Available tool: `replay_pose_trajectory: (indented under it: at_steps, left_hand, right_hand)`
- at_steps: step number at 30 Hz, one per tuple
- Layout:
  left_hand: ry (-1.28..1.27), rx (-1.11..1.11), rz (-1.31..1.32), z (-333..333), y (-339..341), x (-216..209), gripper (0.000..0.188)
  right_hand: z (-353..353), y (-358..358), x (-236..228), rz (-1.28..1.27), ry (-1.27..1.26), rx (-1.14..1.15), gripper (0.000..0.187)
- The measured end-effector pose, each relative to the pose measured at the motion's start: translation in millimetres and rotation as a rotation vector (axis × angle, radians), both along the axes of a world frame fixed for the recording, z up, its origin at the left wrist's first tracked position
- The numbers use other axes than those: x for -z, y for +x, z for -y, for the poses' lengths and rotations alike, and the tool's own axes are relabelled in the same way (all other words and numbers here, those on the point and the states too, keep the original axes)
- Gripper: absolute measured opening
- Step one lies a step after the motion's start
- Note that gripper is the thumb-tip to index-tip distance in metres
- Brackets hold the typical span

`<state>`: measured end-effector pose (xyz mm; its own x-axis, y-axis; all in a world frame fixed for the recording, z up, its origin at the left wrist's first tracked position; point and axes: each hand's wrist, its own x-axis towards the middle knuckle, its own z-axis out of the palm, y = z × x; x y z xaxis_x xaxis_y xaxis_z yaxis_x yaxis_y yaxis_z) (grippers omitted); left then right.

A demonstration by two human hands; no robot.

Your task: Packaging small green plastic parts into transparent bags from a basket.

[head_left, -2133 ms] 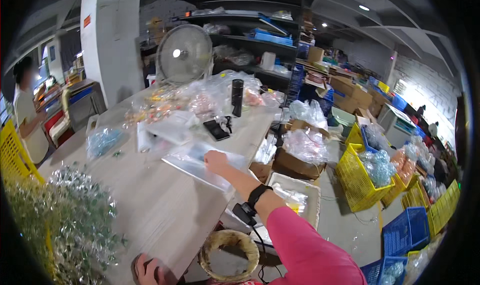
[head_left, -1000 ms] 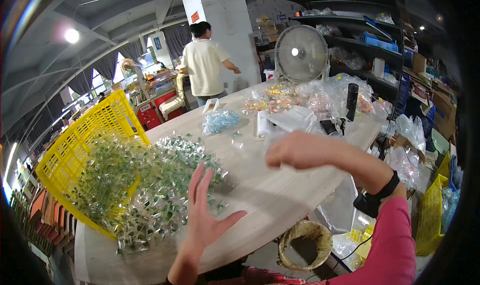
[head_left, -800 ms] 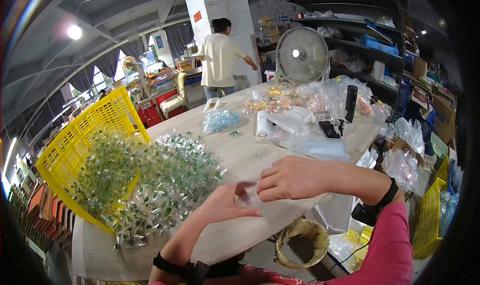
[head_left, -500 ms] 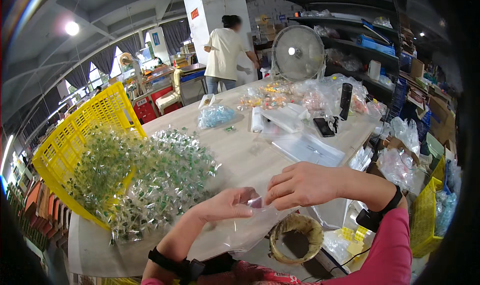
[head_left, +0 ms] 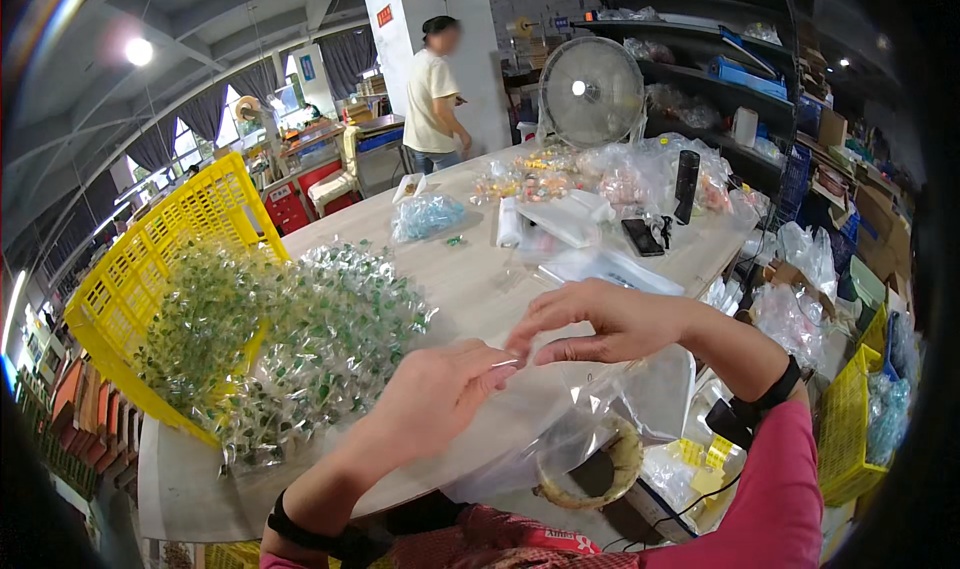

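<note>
My left hand (head_left: 440,394) is closed, thumb and fingertips pinching the edge of a clear plastic bag (head_left: 575,419). The see-through bag hangs over the table's front edge, partly in front of a brownish tape-like ring (head_left: 628,459). My right hand (head_left: 610,324) reaches in from the right with its thumb apart from the curved fingers. Its fingertips meet those of my left hand, and nothing shows in the gap. To the left of my hands lies a heap of small clear packets with green pieces (head_left: 345,339), spilling from a tilted yellow crate (head_left: 175,259).
Flat clear bags (head_left: 610,269), a phone (head_left: 642,237) and a black bottle (head_left: 687,187) lie or stand beyond my right hand. A blue packet pile (head_left: 428,217) and a fan (head_left: 592,91) are farther back. A person (head_left: 433,94) stands behind the table.
My left hand has moved up and turned over, and my right hand has risen and opened its thumb away. The clear bag now hangs farther right, over the ring. The person behind has turned.
</note>
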<state>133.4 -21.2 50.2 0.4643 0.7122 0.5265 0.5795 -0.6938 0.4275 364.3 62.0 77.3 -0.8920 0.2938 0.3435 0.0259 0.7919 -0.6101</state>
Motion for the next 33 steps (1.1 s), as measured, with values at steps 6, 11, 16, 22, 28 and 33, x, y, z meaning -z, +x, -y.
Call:
replay_pose_trajectory:
  at_steps: [6,11,16,22,28,33]
  left_hand:
    - [-0.079,-0.095,0.013,11.7,-2.5,-8.1,0.015]
    - [0.098,-0.085,-0.079,14.4,-0.1,-9.0,0.026]
    - [0.269,-0.093,-0.059,13.6,2.0,-0.8,0.028]
    - [0.123,-0.044,0.085,23.8,6.7,-15.3,0.032]
    - [-0.333,-0.012,-0.346,10.4,-47.0,31.6,0.03]
    - [-0.341,-0.067,0.686,-1.3,-59.8,54.3,0.019]
  right_hand:
    - [6.2,-0.5,-4.2,-0.034,0.081,0.021,0.007]
    - [14.3,-3.3,-2.7,-0.08,0.197,0.042,0.017]
    - [28.1,-9.5,-7.6,-0.034,0.162,0.092,0.027]
    - [56.4,-7.8,-15.4,0.133,-0.007,0.126,0.016]
    - [52.2,37.1,-15.5,-0.412,-0.271,0.437,0.01]
    - [50.7,52.1,0.4,-0.572,-0.424,0.508,0.006]
